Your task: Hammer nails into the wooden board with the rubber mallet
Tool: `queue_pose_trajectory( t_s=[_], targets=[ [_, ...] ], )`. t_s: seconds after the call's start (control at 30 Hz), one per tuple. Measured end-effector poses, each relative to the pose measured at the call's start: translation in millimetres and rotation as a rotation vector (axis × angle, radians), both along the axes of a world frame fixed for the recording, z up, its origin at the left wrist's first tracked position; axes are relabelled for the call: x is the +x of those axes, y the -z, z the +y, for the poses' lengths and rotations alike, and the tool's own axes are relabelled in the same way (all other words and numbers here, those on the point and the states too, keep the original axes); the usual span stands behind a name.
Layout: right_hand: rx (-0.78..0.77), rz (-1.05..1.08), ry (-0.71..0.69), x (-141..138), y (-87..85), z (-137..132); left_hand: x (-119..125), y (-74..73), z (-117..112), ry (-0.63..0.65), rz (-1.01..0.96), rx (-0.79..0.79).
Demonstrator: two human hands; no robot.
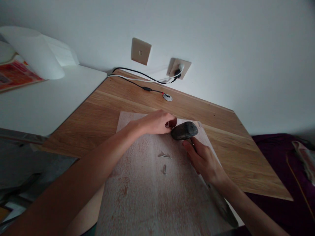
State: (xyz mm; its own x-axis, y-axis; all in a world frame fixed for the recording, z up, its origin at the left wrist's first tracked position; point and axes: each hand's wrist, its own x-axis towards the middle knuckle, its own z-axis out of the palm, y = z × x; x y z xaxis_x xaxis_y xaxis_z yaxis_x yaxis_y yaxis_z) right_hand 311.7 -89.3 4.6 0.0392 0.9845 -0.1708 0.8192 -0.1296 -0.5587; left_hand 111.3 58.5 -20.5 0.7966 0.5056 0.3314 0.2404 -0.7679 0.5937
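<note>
My right hand (205, 160) grips a hammer close under its dark, heavy head (184, 130). The hammer's handle (222, 206) runs back beneath my wrist towards the board's near right corner. Just left of the head, my left hand (159, 122) rests at the far part of a whitewashed wooden board (137, 183). Its fingers are curled together in a pinch, and whatever is between them is hidden. Several small, thin, greyish pieces (164, 155), perhaps nails, lie on the board, with one more short piece (164, 169) nearer me.
Under the board is a brown wooden desk (98, 114) against the wall. Black and white cables (137, 78) run from a wall socket (180, 68); one enters a round grommet (167, 97). To the left, a white surface (73, 88) carries a white roll (41, 55). Purple cloth (273, 157) lies right.
</note>
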Motion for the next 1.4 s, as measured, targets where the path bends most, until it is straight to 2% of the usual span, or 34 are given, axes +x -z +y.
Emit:
queue_pose_trajectory(
  t_s=[0.27, 1.4],
  targets=[
    [0.024, 0.008, -0.005, 0.0, 1.0, 0.7, 0.4, 1.8, -0.4, -0.031, -0.015, -0.04],
    [0.007, -0.013, 0.005, -2.0, 1.1, 1.5, 0.6, 1.7, -0.1, -0.06, 0.027, -0.001]
  ],
)
